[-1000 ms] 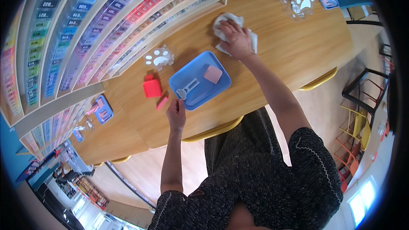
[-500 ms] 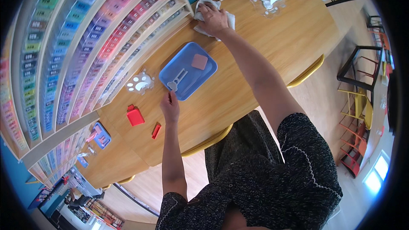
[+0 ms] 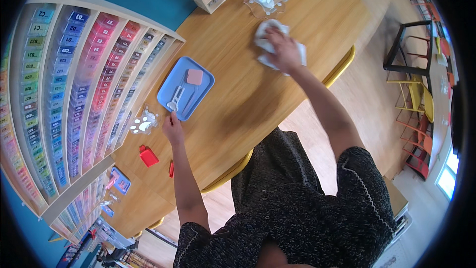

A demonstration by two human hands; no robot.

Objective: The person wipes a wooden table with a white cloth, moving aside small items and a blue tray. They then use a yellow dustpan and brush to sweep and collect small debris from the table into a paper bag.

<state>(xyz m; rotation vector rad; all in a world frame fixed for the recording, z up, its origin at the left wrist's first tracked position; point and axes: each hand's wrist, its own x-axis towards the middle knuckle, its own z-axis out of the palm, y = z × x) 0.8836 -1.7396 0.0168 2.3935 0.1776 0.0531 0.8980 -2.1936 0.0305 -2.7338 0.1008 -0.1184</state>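
White crumpled cloth (image 3: 264, 44), head view: lies on the light-brown wooden table (image 3: 233, 69), beneath the right hand (image 3: 285, 54), palm down, fingers loosely spread, slightly blurred. Left hand (image 3: 172, 128) pinches the rim of the blue rectangular plastic tray (image 3: 200, 91), holding a pink square block (image 3: 194, 77) and slim whitish tool (image 3: 176, 97).

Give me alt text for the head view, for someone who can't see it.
A person's right hand rests on a white cloth on a wooden table while the left hand holds the edge of a blue tray containing a pink square and a pale tool. Colourful small containers line shelves at left.
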